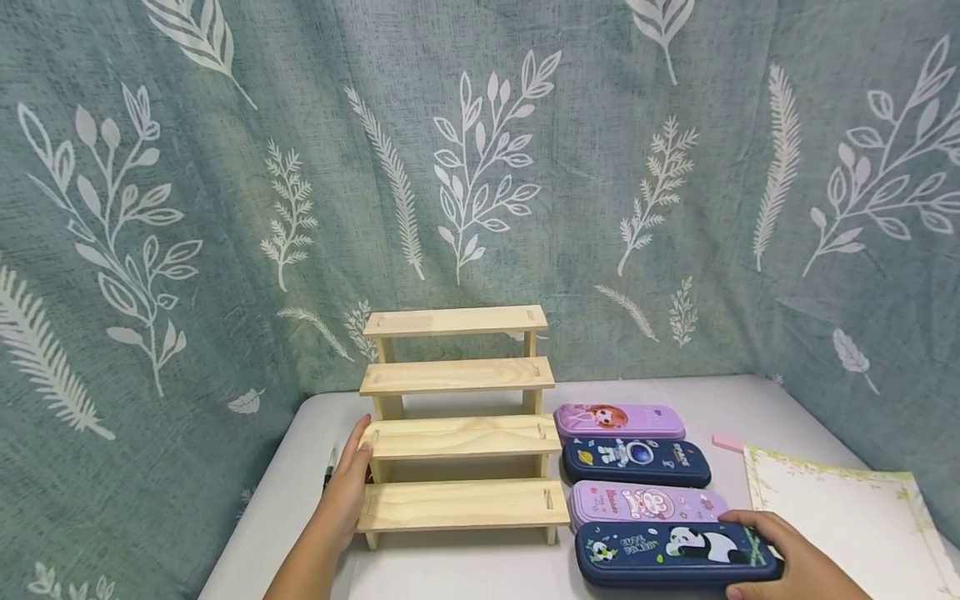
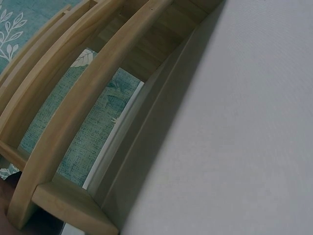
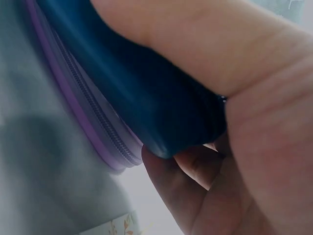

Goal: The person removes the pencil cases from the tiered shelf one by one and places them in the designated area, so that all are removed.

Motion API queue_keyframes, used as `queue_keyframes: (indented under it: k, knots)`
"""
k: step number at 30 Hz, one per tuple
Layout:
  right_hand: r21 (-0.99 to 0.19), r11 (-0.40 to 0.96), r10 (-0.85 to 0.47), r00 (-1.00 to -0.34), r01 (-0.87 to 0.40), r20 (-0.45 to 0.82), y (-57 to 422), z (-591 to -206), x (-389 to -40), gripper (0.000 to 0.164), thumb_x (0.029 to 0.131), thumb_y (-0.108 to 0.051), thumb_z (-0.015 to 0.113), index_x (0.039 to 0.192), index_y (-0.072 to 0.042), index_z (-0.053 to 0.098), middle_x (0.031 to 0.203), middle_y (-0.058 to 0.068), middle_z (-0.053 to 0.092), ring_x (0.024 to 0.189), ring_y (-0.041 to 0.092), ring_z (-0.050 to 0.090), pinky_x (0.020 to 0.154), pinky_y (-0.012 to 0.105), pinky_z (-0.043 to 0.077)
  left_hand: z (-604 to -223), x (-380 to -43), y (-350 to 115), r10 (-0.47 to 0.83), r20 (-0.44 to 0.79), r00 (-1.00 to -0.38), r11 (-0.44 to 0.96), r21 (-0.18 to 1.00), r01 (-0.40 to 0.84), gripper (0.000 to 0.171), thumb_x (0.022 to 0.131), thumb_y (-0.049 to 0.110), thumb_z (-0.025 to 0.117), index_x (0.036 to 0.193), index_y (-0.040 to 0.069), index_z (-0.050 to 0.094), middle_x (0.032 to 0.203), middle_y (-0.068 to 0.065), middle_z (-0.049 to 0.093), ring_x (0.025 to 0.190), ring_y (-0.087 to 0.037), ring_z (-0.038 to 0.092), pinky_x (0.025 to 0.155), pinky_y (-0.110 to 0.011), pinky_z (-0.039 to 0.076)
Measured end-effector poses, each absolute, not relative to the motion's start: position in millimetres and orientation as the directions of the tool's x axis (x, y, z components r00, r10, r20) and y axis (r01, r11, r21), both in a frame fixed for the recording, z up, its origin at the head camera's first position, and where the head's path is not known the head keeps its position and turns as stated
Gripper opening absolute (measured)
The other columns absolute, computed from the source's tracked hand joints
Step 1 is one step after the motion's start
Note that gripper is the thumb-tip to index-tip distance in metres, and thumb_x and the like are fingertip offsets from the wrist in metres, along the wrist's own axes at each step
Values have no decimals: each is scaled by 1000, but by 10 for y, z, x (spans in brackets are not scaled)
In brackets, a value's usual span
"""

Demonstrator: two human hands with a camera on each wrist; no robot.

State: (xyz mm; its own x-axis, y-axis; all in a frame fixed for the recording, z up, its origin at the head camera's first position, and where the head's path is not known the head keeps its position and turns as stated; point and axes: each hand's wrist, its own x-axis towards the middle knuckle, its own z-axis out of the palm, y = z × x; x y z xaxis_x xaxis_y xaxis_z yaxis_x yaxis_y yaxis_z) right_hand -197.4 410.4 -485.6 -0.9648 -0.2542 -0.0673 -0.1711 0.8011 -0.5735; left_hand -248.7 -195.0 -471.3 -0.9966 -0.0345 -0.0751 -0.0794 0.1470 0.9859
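A light wooden stepped stand (image 1: 465, 504) with several shelves stands upright on the table. My left hand (image 1: 348, 483) grips its left end by the second shelf from the front; in the left wrist view only a dark part of that hand shows behind the wood. At the right, my right hand (image 1: 787, 562) holds the right end of a navy panda pencil case (image 1: 645, 550), thumb on one side and fingers on the other. That case partly covers a lilac pencil case (image 1: 611, 498), whose zipper shows in the right wrist view.
Behind these lie a navy astronaut pencil case (image 1: 592, 467) and a lilac girl-print pencil case (image 1: 570, 425). A pink block (image 1: 726, 442) and leaf-bordered paper (image 1: 840, 508) are at the right. A dark pen-like thing (image 1: 328, 473) lies left of the stand. Patterned cloth (image 1: 570, 250) hangs behind.
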Motion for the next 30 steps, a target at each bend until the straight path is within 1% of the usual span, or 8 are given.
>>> queue_keyframes:
  k: [3,9,12,15,17,25,28,30]
  knots:
    - [-596,791,-254,-960,-136,-118,4079,-4815,-1976,78,88,-35,85,146,2,48,134,20,57,112,26,56,78,24,51,-4716,-2488,-1951,-35,-78,-996,142,986,-82,57,114,51,26,168,43,7,177,-6,-10,160,-43,-15,118,-80,-4]
    - [-624,772,-261,-955,-119,-140,4067,-4815,-1979,79,88,-34,86,145,4,48,132,20,56,112,30,56,79,28,53,-4711,-2495,-1948,-33,-83,-996,140,986,-87,57,114,53,26,167,47,7,177,-5,-11,160,-44,-15,117,-81,-4]
    - [-647,749,-281,-953,-144,-112,4086,-4873,-1960,77,87,-30,87,144,3,48,131,19,54,111,19,55,77,21,52,-4711,-2495,-1948,-36,-85,-996,144,986,-89,57,114,53,26,167,47,7,177,-6,-10,160,-44,-14,117,-81,-4]
    - [-640,731,-312,-950,-237,-6,4091,-4957,-1925,73,82,-24,90,140,0,52,127,16,54,108,0,50,77,18,51,-4712,-2495,-1949,-41,-87,-995,148,985,-92,57,114,52,26,167,45,7,177,-6,-10,160,-44,-13,117,-81,-3]
    - [-595,745,-325,-943,-301,69,4090,-5007,-1904,71,79,-22,93,135,-2,54,125,14,54,103,-11,44,77,17,49,-4712,-2496,-1951,-40,-86,-995,148,985,-91,57,114,52,26,167,45,7,177,-6,-10,160,-44,-14,117,-81,-4]
    - [-495,757,-345,-904,-426,251,4097,-5232,-1878,75,66,-19,98,126,-7,54,116,6,52,102,-14,38,76,17,47,-4719,-2482,-1949,-34,-84,-996,141,986,-88,56,115,49,25,168,43,7,177,-7,-10,161,-44,-13,117,-80,-4]
    - [-504,737,-373,-893,-451,254,4117,-5245,-1885,76,67,-17,97,127,-4,52,114,5,54,102,-14,40,76,16,47,-4725,-2487,-1954,-31,-82,-996,133,987,-86,56,115,50,26,168,44,7,177,-6,-10,160,-44,-13,117,-81,-4]
    - [-562,700,-404,-893,-441,198,4132,-5227,-1900,72,74,-15,94,128,0,50,114,5,55,101,-14,42,78,15,48,-4725,-2493,-1956,-33,-77,-996,136,987,-81,56,115,50,26,167,45,7,177,-6,-10,161,-43,-14,117,-81,-4]
